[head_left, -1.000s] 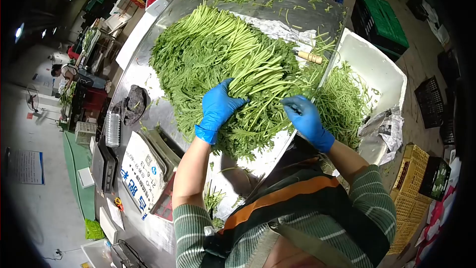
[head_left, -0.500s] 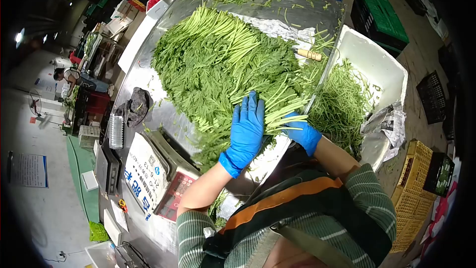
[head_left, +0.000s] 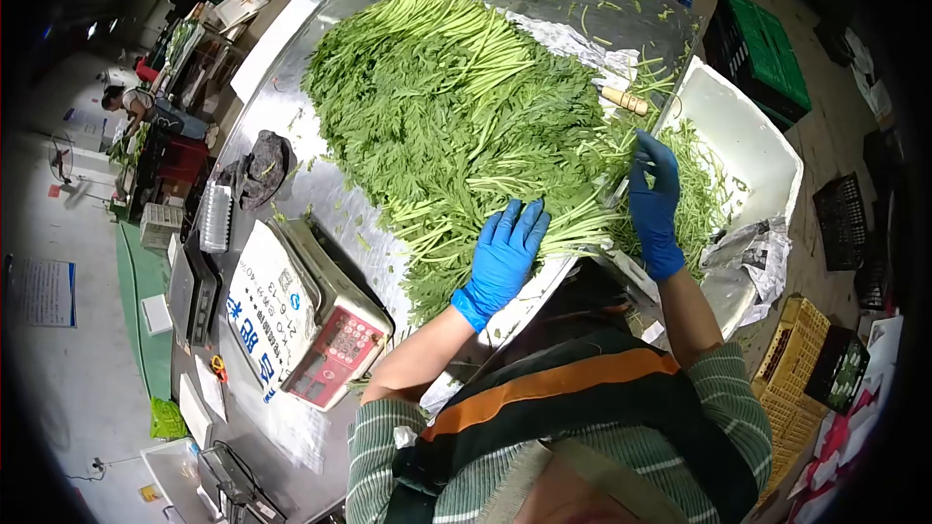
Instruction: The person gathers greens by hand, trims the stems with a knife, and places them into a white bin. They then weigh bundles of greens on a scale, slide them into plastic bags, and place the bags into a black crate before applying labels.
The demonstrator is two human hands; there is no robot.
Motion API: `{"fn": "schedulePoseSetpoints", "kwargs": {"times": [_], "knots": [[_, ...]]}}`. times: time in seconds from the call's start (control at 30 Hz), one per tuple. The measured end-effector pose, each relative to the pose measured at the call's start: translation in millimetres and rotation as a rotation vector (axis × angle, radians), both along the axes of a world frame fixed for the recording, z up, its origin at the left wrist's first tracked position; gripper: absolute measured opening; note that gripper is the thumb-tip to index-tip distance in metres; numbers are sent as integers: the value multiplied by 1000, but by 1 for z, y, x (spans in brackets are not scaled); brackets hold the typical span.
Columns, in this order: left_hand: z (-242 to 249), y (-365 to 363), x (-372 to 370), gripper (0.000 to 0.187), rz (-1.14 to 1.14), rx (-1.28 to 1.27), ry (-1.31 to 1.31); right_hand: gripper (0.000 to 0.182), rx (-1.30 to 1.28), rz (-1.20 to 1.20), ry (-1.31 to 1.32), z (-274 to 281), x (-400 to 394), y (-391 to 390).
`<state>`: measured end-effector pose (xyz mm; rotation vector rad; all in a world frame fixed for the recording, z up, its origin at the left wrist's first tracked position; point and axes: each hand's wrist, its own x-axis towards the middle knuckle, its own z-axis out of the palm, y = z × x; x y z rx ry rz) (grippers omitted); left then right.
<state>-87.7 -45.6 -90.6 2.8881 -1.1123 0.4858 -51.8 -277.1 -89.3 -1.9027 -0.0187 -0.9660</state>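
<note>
A large heap of leafy greens (head_left: 456,107) with feathery leaves and pale stems lies on the metal table (head_left: 320,223). My left hand (head_left: 507,252), in a blue glove, rests with fingers stretched out on the near bunch, over its stems. My right hand (head_left: 656,209), also blue-gloved, is raised at the table edge beside the stem ends. Its fingers are bent and apart, and I see nothing held in them. Beyond it, a wooden handle (head_left: 624,100) lies among the stems; whatever it belongs to is mostly covered.
A white foam box (head_left: 784,150) of cut stems (head_left: 694,160) stands right of the table. Left of the greens are a scale (head_left: 340,344), a dark crumpled cloth (head_left: 262,170) and a clear plastic tray (head_left: 216,218). A green crate (head_left: 762,49) and yellow crates (head_left: 788,359) sit farther right. Another person (head_left: 146,107) bends at the far left.
My right hand has moved up and away from the stem ends, to the foam box side. My left hand has stayed on the bunch, shifting slightly. The whole view has turned a little.
</note>
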Motion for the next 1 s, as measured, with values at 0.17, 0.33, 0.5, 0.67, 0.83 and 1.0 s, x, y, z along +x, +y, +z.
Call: {"fn": "schedulePoseSetpoints", "kwargs": {"times": [0.17, 0.33, 0.5, 0.67, 0.83, 1.0], "knots": [[-3, -2, -4, 51, 52, 22, 30, 42, -826, 377, 68, 39, 20, 87], [-17, -1, -22, 52, -14, -65, 37, 34, -982, 424, 145, 18, 88, 85], [-30, 0, -38, 53, -50, -94, 29, 33, -975, 486, 240, 20, 93, 85], [-7, -14, -23, 80, 76, 38, 66, 36, -1007, 483, 250, 20, 88, 82], [-11, -31, -10, 53, 178, 105, 103, 35, -1003, 495, 288, 26, 91, 83], [-22, -23, -25, 58, 25, 103, 136, 35, -962, 536, 248, 24, 94, 81]]}}
